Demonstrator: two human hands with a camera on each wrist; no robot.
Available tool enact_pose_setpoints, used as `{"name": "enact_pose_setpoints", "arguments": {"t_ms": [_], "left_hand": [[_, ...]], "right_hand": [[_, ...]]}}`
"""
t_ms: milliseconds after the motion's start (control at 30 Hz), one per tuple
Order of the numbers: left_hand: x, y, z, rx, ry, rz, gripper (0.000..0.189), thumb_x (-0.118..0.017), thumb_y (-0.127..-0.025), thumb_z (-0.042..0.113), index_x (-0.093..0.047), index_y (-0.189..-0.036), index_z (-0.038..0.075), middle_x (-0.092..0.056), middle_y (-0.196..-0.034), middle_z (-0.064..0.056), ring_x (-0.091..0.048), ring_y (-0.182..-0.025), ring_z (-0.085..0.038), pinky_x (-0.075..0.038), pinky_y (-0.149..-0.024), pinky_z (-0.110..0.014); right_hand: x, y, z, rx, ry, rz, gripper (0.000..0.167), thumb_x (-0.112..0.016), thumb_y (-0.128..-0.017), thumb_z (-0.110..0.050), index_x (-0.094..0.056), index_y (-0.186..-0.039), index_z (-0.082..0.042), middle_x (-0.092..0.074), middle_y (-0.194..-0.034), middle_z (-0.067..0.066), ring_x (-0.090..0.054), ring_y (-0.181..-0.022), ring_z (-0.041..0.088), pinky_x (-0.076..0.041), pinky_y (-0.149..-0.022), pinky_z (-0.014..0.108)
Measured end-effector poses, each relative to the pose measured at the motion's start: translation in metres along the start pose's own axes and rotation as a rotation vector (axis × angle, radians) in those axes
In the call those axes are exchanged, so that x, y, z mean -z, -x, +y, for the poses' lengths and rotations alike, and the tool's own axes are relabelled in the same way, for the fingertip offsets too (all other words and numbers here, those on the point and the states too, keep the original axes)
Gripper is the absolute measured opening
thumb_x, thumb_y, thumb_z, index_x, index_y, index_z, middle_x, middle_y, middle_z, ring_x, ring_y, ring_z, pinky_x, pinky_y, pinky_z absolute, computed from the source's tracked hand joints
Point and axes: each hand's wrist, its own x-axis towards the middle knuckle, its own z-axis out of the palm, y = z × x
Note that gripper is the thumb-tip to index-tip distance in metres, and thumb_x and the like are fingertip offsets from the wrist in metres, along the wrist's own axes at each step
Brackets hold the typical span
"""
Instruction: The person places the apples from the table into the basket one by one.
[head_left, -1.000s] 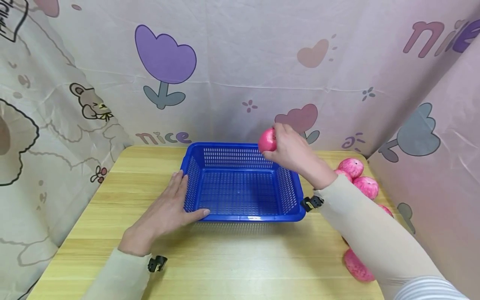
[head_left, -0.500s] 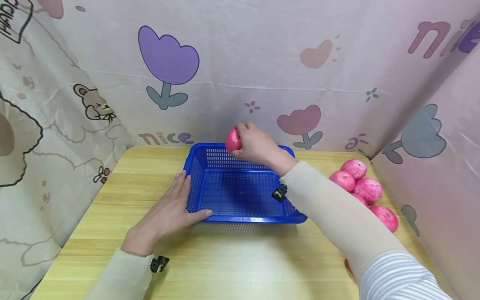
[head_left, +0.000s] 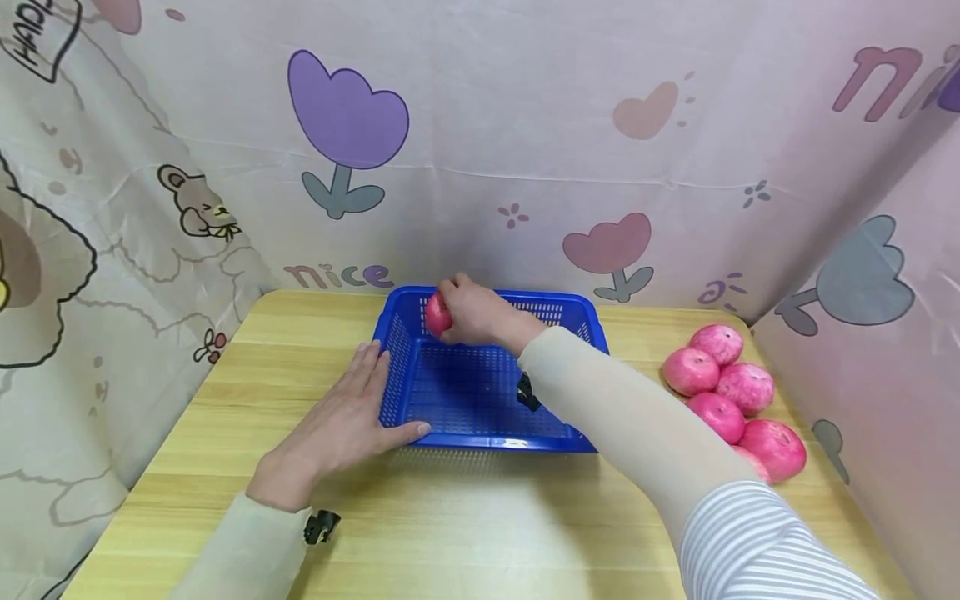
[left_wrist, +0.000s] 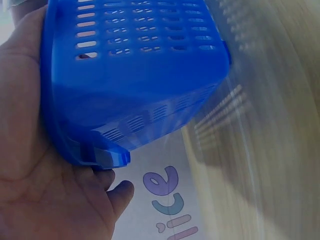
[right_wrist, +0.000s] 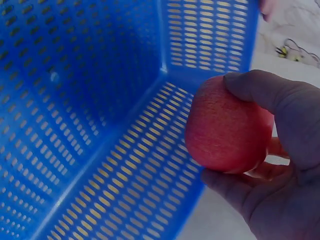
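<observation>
At the far-left corner of the basket [head_left: 480, 440], head view: red fruit [head_left: 437, 317] gripped in the right hand [head_left: 477, 313], in front of the far wall, at a height over the floor hard to judge.
Left hand [head_left: 341, 421]: laid at the near-left corner, with straight fingers along the left side and thumb over the near rim; nothing grasped.
Steadying: press lightly and evenly, enough to stop sliding on the tabletop [head_left: 487, 517] without tipping the rim.
Other fruits [head_left: 717, 417]: six in sight, clustered on the tabletop to the right of the basket, the lowest partly hidden by the sleeve [head_left: 630, 417].
Lettering [head_left: 337, 276]: "nice", legible low on the cloth backdrop [head_left: 465, 108]; at upper right, only "ni" readable before the edge; at upper left, slanted capitals [head_left: 32, 37] beginning "HA", the rest unclear.
Blue rim, left wrist view: resting against the left palm, with fingertips reaching past the corner.
Cloth word, same view: turned on its side, "ice" readable, cut off at the bottom edge; no brand or label to be read on the blue plastic.
Fruit hold, right wrist view: thumb on top, fingers underneath, well supported by the look of it; apple-like and smooth.
Lowering: best brought close to the basket floor before loosening, then released gradually, to avoid a bounce or bruise.
Wall clearance: watch the knuckles near the lattice; touching or apart, cannot tell.
Print, same view: nothing legible.
</observation>
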Motion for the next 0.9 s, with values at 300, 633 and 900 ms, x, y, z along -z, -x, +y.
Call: {"name": "enact_pose_setpoints", "arguments": {"t_ms": [300,633,900], "left_hand": [[0.0,-0.001,-0.002,-0.007,0.006,-0.014,0.134,-0.053,-0.083,0.093,-0.009,-0.168,0.0,0.003,-0.178,-0.019,0.001,-0.165,-0.039,-0.018,-0.128,-0.063],[0.0,-0.001,-0.001,-0.027,0.01,0.01,0.13,-0.058,-0.085,0.087,-0.013,-0.168,-0.002,0.0,-0.177,-0.022,0.0,-0.164,-0.04,-0.018,-0.129,-0.062],[0.0,0.0,-0.001,-0.031,0.015,0.012,0.133,-0.053,-0.083,0.093,-0.013,-0.168,-0.002,0.0,-0.177,-0.023,-0.001,-0.164,-0.042,-0.019,-0.128,-0.063]], "right_hand": [[-0.026,-0.015,-0.01,0.034,0.061,-0.099,0.083,-0.079,-0.095,-0.039,-0.039,-0.162,-0.008,-0.049,-0.152,0.015,-0.063,-0.124,0.026,-0.055,-0.11,0.041],[-0.044,-0.025,-0.014,0.054,0.198,-0.123,0.083,-0.073,-0.097,-0.047,-0.039,-0.161,-0.007,-0.048,-0.16,0.015,-0.05,-0.145,0.031,-0.041,-0.124,0.044],[-0.052,-0.028,-0.016,0.065,0.204,-0.108,0.08,-0.075,-0.097,-0.047,-0.042,-0.157,-0.005,-0.056,-0.151,0.013,-0.056,-0.139,0.029,-0.043,-0.122,0.041]]}}
